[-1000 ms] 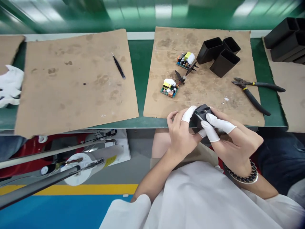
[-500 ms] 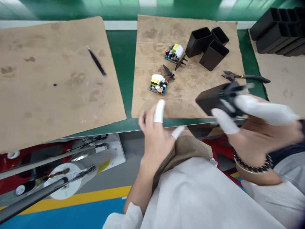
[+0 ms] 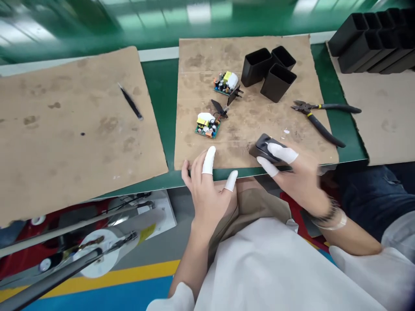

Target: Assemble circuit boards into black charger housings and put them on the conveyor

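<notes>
At the front edge of the cardboard, my right hand [image 3: 295, 177] grips a black plastic adapter case [image 3: 263, 148] between thumb and index finger, both in white finger cots. The case rests low on the board, its end partly covered by my fingers. My left hand [image 3: 209, 190] lies at the table edge with fingers apart and holds nothing; its thumb and index finger wear white cots too. Beyond it lies a circuit board [image 3: 208, 125] with a black plug piece [image 3: 219, 107] wired to it. A second circuit board [image 3: 225, 83] with a pronged black end sits farther back.
Three open black cases [image 3: 278, 82] stand at the back of the cardboard [image 3: 194, 56]. Cutting pliers [image 3: 319, 119] lie open at the right, near small white scraps [image 3: 285, 131]. Tweezers [image 3: 130, 102] rest on the left cardboard. Stacked black cases [image 3: 366, 43] fill the far right corner.
My right hand has come left and down with the black case, bringing it to the cardboard's front edge. My left hand stays at the edge, fingers apart. The view has shifted slightly.
</notes>
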### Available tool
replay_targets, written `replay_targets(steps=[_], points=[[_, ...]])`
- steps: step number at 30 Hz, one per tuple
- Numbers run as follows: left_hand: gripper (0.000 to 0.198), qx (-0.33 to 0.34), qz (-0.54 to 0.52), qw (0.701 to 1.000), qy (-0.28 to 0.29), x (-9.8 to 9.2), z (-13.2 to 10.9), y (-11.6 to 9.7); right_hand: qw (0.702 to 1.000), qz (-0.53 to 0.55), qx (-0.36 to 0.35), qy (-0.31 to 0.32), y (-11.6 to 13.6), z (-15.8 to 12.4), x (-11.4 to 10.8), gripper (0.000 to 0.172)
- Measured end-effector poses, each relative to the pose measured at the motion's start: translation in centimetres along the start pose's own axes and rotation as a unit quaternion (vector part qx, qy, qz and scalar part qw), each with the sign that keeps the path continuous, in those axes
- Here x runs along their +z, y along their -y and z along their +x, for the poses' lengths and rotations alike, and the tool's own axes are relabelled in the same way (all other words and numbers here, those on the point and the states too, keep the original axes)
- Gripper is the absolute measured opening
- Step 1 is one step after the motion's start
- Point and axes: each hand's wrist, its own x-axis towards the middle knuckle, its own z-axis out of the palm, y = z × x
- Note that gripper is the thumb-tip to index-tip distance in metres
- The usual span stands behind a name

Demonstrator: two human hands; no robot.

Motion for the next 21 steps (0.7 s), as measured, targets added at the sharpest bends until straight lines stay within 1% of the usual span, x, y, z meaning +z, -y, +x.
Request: replay_targets(steps=[2,3,4,5,6,7,8,9,11,12,13,14,16,19,20,21], points=[[0.063,-0.001,-0.008,1.000,0.003,-0.1,0.1,-0.1,0.998,0.005,-0.008,-0.060,0.0,0.6,0.7,0.017],[0.063,0.001,-0.020,1.000,0.005,0.0,0.2,-0.2,0.996,0.041,0.012,-0.083,0.2,0.9,1.0,0.018],[0.065,0.006,-0.041,0.999,0.008,0.0,0.3,-0.5,0.988,0.104,0.051,-0.100,0.6,1.2,1.2,0.022],[0.069,0.014,-0.074,0.997,0.013,0.1,0.6,-0.9,0.970,0.188,0.103,-0.119,1.1,1.4,1.4,0.027],[0.075,0.025,-0.117,0.993,0.017,0.2,0.8,-1.3,0.937,0.284,0.161,-0.128,1.8,1.6,1.5,0.029],[0.080,0.039,-0.165,0.985,0.022,0.4,1.1,-1.9,0.890,0.378,0.225,-0.119,2.5,1.6,1.5,0.029],[0.084,0.054,-0.214,0.975,0.026,0.6,1.5,-2.6,0.835,0.461,0.285,-0.091,3.2,1.7,1.5,0.027],[0.084,0.064,-0.258,0.964,0.026,0.8,1.8,-3.2,0.779,0.527,0.336,-0.046,3.8,1.7,1.5,0.022],[0.076,0.057,-0.318,0.946,0.020,1.1,2.5,-4.3,0.676,0.611,0.409,0.048,4.7,1.7,1.4,0.013],[0.070,0.041,-0.336,0.941,0.018,1.3,2.7,-4.7,0.634,0.636,0.432,0.082,5.0,1.6,1.4,0.012],[0.067,0.017,-0.349,0.937,0.016,1.4,2.9,-5.0,0.601,0.654,0.448,0.103,5.1,1.6,1.3,0.013],[0.065,-0.007,-0.359,0.933,0.016,1.4,3.0,-5.2,0.578,0.666,0.458,0.112,5.2,1.6,1.3,0.014],[0.066,-0.040,-0.375,0.926,0.019,1.3,3.2,-5.3,0.553,0.681,0.468,0.107,5.1,1.5,1.3,0.016],[0.066,-0.067,-0.409,0.910,0.018,1.0,3.2,-5.2,0.539,0.686,0.480,0.093,5.0,1.3,1.4,0.019],[0.065,-0.076,-0.421,0.904,0.018,0.9,3.2,-5.2,0.544,0.681,0.482,0.093,4.9,1.3,1.4,0.020],[0.064,-0.086,-0.433,0.897,0.019,0.8,3.2,-5.2,0.563,0.668,0.478,0.097,4.9,1.2,1.5,0.020]])
